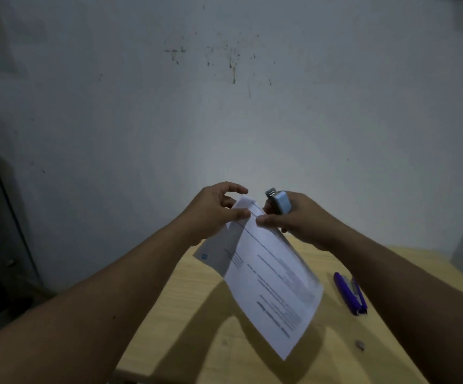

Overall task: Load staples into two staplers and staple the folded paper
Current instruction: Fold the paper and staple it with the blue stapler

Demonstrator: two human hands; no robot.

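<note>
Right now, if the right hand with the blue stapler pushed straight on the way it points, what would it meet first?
The right hand points up-left, stapler nose leading. Probably the folded top corner of the paper first, then the left hand pinching it. Depth is unclear; it might pass just behind.

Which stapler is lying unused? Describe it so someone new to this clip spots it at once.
Start at the wooden table in the lower half of the view and go to its right side, beyond the printed paper. The purple stapler lies there on the wood, untouched. The other stapler is light blue and held up in the right hand.
</note>
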